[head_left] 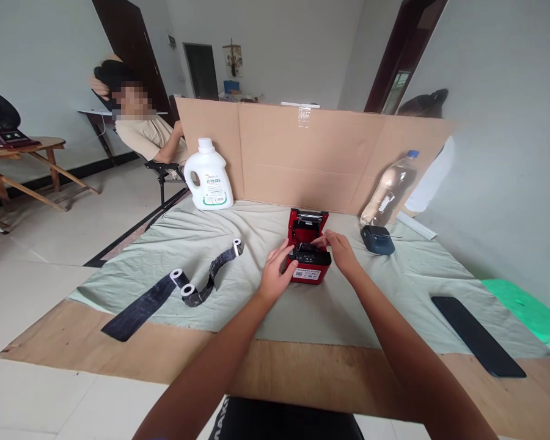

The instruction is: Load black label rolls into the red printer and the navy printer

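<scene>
A small red and black printer (308, 274), probably for labels or receipts, stands on the cloth in front of me with its lid (308, 223) raised. My left hand (276, 269) grips the printer's left side, thumb at the front and fingers along the upper edge. From the right, my right hand (340, 249) reaches into the open compartment, its fingertips bent together over the dark inside. Whatever those fingertips hold is too small and dark to make out. To the left lie several rolls of black-faced paper (176, 278), with strips unrolled across the cloth.
A white detergent jug (211, 180) and a clear bottle (389, 192) stand before an upright cardboard panel (302, 159). Near the bottle sits a dark device (377, 240). A flat black slab (479, 336) lies at right. One person (142, 131) sits beyond the panel; another is partly hidden at right.
</scene>
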The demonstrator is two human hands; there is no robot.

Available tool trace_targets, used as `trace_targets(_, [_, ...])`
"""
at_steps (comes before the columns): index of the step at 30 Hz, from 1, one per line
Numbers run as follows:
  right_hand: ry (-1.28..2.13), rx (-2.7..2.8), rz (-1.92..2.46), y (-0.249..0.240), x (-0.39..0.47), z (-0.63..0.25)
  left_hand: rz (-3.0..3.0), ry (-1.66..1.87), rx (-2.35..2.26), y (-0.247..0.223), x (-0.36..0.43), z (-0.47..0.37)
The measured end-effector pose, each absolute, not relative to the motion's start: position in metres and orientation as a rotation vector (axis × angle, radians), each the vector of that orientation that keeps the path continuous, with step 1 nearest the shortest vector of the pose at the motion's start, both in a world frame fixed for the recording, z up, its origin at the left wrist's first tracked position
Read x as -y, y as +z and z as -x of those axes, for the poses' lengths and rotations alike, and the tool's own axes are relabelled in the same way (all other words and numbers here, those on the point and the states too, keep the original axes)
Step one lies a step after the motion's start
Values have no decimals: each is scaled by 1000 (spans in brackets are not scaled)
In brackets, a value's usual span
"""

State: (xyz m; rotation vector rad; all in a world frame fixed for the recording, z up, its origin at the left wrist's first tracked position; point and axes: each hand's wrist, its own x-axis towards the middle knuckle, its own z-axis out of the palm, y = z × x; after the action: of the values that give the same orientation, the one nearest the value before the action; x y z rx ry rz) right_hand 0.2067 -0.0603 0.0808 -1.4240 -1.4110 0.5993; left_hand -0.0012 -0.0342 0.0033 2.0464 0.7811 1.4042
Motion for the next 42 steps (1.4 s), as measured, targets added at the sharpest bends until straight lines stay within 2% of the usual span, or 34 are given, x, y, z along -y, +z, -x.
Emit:
trace_targets(4, [627, 1515, 1617, 94, 45, -212, -2054, 1393, -791, 5, 35, 2])
trace_targets(11, [987, 2415, 1961, 131, -8, -198, -2055, 1384, -780, 8, 35, 4])
trace_targets(15, [969, 2586, 2191, 133, -25, -183, -2042, 1382, -773, 11, 35, 5])
trace_targets(19, [901, 2589, 2133, 128, -24, -187, -2024, 1383, -776, 12, 36, 4])
trace_targets(24, [818, 2288, 1806, 130, 6, -214, -1993, 1383, -787, 14, 37, 3])
trace_targets(28, [758, 1903, 1548, 151, 31, -215, -1975, 1382, -780, 17, 38, 4])
trace_targets(31, [794, 1726, 1296, 173, 36, -179, -1966, 1384, -754, 18, 38, 6])
trace_targets(35, [727, 1817, 1092, 177, 16, -90, -1995, 1364, -761, 17, 35, 6])
trace_targets(42, [372, 2219, 1367, 104, -63, 63, -1963, 1230, -760, 11, 31, 6])
